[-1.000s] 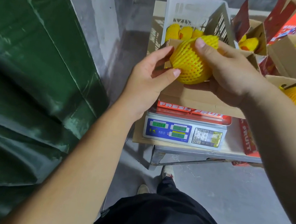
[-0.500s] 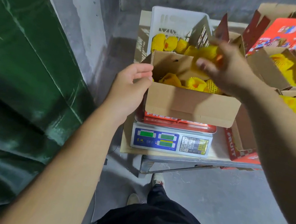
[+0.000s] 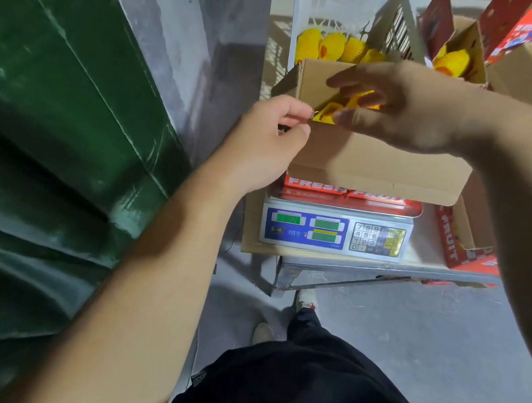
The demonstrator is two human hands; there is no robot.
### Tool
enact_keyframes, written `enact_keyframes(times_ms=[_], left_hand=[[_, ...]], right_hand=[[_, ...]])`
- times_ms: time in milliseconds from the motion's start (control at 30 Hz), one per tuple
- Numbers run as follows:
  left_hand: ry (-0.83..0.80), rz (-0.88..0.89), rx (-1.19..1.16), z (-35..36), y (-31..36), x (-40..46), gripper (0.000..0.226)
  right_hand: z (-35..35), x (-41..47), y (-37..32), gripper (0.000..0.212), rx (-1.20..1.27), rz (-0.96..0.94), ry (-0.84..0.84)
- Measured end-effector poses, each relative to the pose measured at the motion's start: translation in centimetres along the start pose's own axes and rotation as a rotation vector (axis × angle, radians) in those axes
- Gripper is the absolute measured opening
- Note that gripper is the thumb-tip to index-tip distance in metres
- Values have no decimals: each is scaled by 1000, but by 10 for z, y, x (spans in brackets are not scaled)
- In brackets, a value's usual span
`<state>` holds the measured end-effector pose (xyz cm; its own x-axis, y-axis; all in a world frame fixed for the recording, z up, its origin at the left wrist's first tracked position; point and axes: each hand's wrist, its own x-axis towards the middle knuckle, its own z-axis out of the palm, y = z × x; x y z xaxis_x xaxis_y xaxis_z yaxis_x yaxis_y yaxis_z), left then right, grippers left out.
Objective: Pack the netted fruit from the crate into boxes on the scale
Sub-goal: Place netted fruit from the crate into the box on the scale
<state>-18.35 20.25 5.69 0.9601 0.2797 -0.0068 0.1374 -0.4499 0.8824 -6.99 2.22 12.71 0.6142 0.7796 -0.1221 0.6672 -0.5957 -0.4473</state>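
An open cardboard box stands on the digital scale. Netted yellow fruit lies inside it, mostly hidden by my right hand. My right hand hovers over the box opening, blurred, with its fingers spread and nothing held. My left hand is curled on the box's near left corner, pinching the flap edge. Behind the box, the white plastic crate holds several more netted fruits.
Other open boxes with netted fruit stand at the right, and a red box sits beside the scale. A green tarp and a grey wall close off the left. The table edge is near my legs.
My right hand carried a netted fruit to the box, lowered over the opening and now holds nothing. My left hand let go of the fruit and moved to the box's left corner.
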Motion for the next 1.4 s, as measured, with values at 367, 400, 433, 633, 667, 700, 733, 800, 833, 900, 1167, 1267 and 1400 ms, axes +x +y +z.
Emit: enact_keyframes(times_ms=[367, 400, 433, 633, 667, 700, 733, 800, 833, 900, 1167, 1267, 1400], left_hand=[[24, 51, 2, -8, 11, -5, 26], [23, 53, 6, -9, 11, -5, 26], [23, 53, 5, -9, 11, -4, 27], [22, 72, 35, -11, 11, -1, 29], [24, 73, 36, -11, 10, -1, 29], [25, 73, 37, -11, 10, -1, 29], [25, 71, 37, -11, 9, 0, 29], [23, 68, 24, -11, 7, 0, 29], [23, 66, 16, -11, 7, 1, 29], [25, 62, 7, -11, 6, 5, 29], [-4, 63, -2, -1, 4, 56, 24], [-35, 63, 49, 2, 10, 92, 26], [-63, 60, 115, 7, 16, 163, 24]], right_hand=[[0, -1, -5, 61, 1, -103, -35], [0, -1, -4, 58, 15, -103, -33], [0, -1, -3, 57, 25, -105, -31], [1, 1, -2, 51, 83, -114, -30], [1, 2, -1, 51, 84, -114, -25], [2, 2, 0, 51, 79, -112, -17], [2, 3, 0, 51, 73, -111, -11], [3, 6, 0, 51, 64, -110, -5], [3, 8, 1, 49, 68, -107, -8], [3, 13, 3, 46, 85, -100, -21], [-14, 38, 31, 48, 94, -17, 15], [-23, 55, 54, 50, 71, 41, 61], [-39, 91, 102, 55, 39, 159, 237]])
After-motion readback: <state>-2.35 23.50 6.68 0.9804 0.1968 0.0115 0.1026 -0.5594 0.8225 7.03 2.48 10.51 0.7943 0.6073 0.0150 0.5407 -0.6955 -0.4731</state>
